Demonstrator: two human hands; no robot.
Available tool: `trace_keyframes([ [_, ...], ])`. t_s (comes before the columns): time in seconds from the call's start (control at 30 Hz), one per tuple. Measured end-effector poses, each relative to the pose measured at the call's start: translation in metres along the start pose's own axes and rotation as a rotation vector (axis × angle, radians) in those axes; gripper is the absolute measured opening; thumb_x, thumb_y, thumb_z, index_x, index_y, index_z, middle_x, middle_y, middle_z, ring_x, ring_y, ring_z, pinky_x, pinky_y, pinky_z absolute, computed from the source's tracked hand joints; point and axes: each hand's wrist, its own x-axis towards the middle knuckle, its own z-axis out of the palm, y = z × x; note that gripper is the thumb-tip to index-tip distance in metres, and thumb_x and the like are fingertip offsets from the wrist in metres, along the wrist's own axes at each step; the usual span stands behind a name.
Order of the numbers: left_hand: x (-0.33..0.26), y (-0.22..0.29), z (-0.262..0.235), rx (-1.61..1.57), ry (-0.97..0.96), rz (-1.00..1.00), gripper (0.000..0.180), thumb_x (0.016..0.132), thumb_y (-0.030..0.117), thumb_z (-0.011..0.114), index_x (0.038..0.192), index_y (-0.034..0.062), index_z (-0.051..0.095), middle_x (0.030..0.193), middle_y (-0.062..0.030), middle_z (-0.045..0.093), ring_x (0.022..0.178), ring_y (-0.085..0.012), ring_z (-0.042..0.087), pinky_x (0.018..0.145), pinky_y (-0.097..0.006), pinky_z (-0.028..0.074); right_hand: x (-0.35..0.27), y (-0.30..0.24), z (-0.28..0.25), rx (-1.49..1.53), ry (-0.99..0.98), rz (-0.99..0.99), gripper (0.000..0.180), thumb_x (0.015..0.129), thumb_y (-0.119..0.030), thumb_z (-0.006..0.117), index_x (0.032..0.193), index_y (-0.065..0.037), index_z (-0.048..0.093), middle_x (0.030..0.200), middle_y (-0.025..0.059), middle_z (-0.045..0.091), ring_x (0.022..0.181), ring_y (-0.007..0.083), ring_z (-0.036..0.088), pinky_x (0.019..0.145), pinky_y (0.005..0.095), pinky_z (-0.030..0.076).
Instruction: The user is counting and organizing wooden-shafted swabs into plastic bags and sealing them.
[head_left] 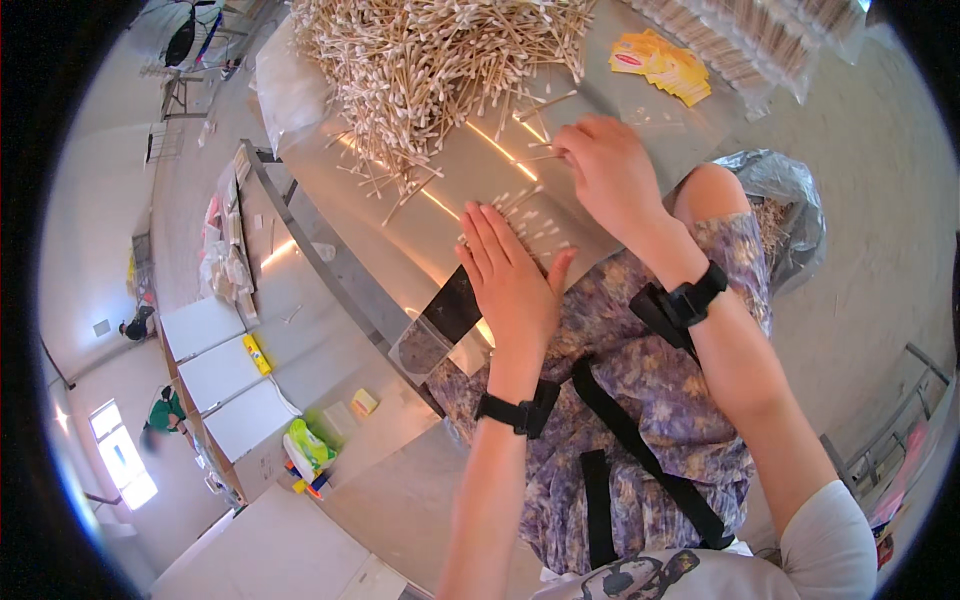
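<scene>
My left hand (pixel 508 275) lies flat with its fingers stretched out and the thumb apart. Under and beside its palm is a small bunch of cotton swabs (pixel 540 228), their white tips fanned toward the right; the rest of the bunch is hidden by the hand. Farther right, my right hand (pixel 608 170) is closed in a pinch, and a cotton swab (pixel 541 152) sticks out leftward from its fingertips. Beyond both hands rises a big loose heap of cotton swabs (pixel 430 70) on the shiny metal table (pixel 350 215).
Yellow printed cards (pixel 662 66) lie on the table at the far right, near clear bags of swabs (pixel 745 40). A dark flat piece (pixel 452 305) sits at the near edge. A grey plastic bag (pixel 800 205) stands right of my knee. Another person (pixel 165 412) is far left, by white boxes (pixel 235 385).
</scene>
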Motion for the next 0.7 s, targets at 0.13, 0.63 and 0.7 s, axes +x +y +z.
trace_keyframes([
  [0.13, -0.012, -0.002, -0.004, -0.004, 0.003, 0.027, 0.098, 0.091, 0.051, 0.060, 0.150, -0.0113, 0.013, 0.158, -0.0301, 0.015, 0.148, -0.0415, 0.015, 0.119, -0.053, 0.013, 0.004, -0.019, 0.024, 0.041, -0.014, -0.147, 0.014, 0.072, -0.003, 0.063, 0.085, -0.007, 0.064, 0.086, 0.0091, 0.059, 0.090, 0.0297, 0.059, 0.081, 0.0410, 0.048],
  [0.63, -0.029, -0.038, -0.022, -1.231, 0.566, -0.472, 0.053, 0.107, 0.029, 0.035, 0.150, -0.0006, 0.027, 0.154, -0.0196, 0.033, 0.143, -0.0331, 0.034, 0.116, -0.044, 0.029, -0.034, -0.035, -0.015, 0.292, -0.240, -0.102, 0.069, 0.072, -0.012, 0.078, 0.134, -0.007, 0.048, 0.131, 0.0179, 0.051, 0.127, 0.0370, 0.047, 0.105, 0.0432, 0.041],
  [0.7, -0.027, -0.036, -0.026, -1.266, 0.562, -0.512, 0.053, 0.107, 0.031, 0.035, 0.149, -0.0009, 0.028, 0.154, -0.0198, 0.033, 0.142, -0.0334, 0.035, 0.116, -0.046, 0.029, -0.038, -0.034, -0.011, 0.165, -0.321, -0.198, 0.083, 0.068, -0.015, 0.083, 0.140, -0.008, 0.042, 0.138, 0.0168, 0.046, 0.136, 0.0377, 0.039, 0.110, 0.0439, 0.038],
])
